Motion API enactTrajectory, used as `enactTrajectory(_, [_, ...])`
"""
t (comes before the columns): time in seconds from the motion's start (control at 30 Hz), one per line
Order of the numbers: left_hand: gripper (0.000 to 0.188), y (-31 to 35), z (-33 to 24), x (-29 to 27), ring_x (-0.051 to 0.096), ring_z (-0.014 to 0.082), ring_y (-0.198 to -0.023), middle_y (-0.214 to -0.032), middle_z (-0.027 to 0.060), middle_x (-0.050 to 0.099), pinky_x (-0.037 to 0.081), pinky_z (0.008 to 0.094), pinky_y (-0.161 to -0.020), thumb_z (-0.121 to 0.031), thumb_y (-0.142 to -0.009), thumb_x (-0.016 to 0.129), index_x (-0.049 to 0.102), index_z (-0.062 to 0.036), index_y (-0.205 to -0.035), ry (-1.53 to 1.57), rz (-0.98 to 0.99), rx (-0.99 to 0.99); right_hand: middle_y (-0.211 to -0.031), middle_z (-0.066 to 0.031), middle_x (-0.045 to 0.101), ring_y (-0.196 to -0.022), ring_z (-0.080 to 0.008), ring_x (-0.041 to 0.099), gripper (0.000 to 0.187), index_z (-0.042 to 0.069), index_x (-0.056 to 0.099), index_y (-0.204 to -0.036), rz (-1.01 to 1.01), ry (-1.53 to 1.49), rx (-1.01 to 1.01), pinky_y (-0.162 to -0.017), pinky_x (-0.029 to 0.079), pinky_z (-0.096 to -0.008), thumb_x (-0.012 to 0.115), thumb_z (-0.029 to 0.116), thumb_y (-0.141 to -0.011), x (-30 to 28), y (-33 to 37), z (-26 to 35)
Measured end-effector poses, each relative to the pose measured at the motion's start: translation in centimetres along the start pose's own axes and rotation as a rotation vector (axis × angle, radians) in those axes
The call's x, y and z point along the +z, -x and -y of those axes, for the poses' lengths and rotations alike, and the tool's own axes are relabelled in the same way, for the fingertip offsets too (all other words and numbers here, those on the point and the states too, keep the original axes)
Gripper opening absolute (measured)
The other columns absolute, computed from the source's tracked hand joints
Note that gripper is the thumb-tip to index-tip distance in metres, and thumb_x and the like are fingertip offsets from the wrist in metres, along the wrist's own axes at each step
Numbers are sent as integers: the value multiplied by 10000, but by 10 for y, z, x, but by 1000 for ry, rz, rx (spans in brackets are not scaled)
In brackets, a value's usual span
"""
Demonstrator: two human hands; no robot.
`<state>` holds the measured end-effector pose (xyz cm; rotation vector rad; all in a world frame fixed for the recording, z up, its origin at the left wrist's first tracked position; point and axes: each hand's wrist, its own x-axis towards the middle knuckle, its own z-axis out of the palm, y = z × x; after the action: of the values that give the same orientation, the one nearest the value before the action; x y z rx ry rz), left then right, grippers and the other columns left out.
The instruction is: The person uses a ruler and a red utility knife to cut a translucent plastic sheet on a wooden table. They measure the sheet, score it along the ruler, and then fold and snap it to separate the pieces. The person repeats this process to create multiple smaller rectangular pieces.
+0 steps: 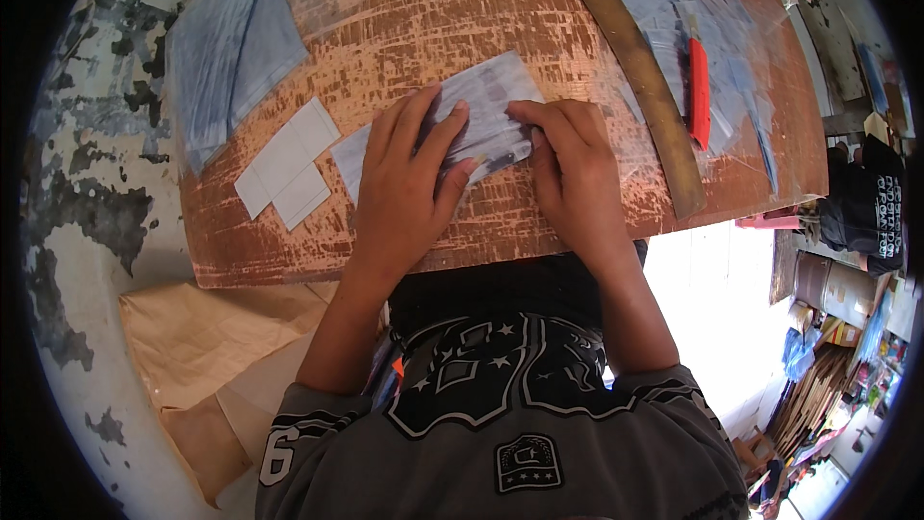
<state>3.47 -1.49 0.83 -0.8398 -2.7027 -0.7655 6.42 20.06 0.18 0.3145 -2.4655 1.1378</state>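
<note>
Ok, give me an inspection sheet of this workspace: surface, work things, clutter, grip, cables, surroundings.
Surface: worn reddish-brown tabletop, scuffed.
Work things: translucent bluish-grey rectangular sheet; white angular lined paper left of it.
Clutter: translucent bluish sheets, upper left; bluish sheet pile, upper right, with red cutter-like tool on it; long brown strip beside the pile.
Grip: left hand, fingers spread on the rectangular sheet; right hand touching its right end, hold unclear.
Cables: nothing seen.
Surroundings: peeling white wall, left; large brown paper, lower left; stacked brown boards, lower right.
</note>
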Motion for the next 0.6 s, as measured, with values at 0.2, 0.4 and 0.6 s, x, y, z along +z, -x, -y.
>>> enactTrajectory(0.2, [482,0,2,1,521,412,-1395,-1542,188,546,428,515,-1171,-323,-1018,709,678,-52,-1416,-14,-4,14,-1070,-181,641,-1030,-384,609,461,0,690,-1258,2,7,-1,-903,511,-483,623,-140,-824,-1,-1,1])
enactTrajectory(0.4, [483,-1,2,1,515,418,-1399,-1552,191,535,430,517,-1176,-318,-1021,705,672,-51,-1422,-22,5,10,-1079,-194,667,-1040,-393,632,405,2,694,-1253,-7,-37,36,-903,521,-479,626,-127,-876,-1,0,2])
enactTrajectory(0.6, [475,0,2,0,504,420,-1406,-1560,196,521,428,520,-1179,-291,-1026,693,660,-48,-1433,-15,4,13,-1100,-201,688,-1053,-404,670,273,8,705,-1224,-176,206,87,-912,533,-477,655,-42,-961,-36,9,5])
